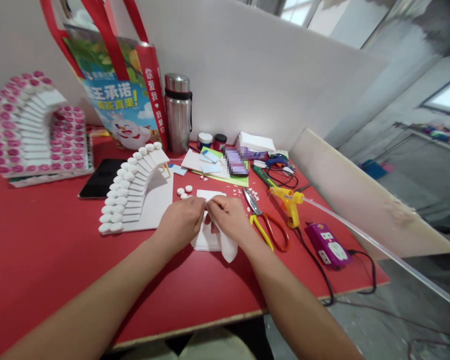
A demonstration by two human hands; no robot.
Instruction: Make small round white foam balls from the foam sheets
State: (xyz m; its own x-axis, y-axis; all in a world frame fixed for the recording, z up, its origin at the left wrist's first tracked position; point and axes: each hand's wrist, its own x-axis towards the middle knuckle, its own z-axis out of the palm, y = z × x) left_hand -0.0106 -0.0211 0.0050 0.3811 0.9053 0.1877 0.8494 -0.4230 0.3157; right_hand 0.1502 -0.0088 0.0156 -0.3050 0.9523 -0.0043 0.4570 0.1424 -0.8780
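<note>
Over the red table, my left hand (183, 217) and my right hand (229, 216) meet with their fingertips pinched together. A thin white tissue (230, 249) hangs down from between them on the right side. What exactly sits at the fingertips is hidden by the fingers. Beneath the hands lies a stack of white tissues (204, 243). Just left of my hands stands a curved white staircase model (138, 185) on a white base, edged with round white pads. A few loose white pads (188, 189) lie beyond my left hand.
Right of my hands lie pliers (272, 230) with red and yellow handles, a yellow glue gun (288, 202) with a long glue stick, and a purple power box (328, 246) with cords. Behind stand a steel flask (178, 115), a bag (123, 100) and a pink-flowered staircase model (33, 130).
</note>
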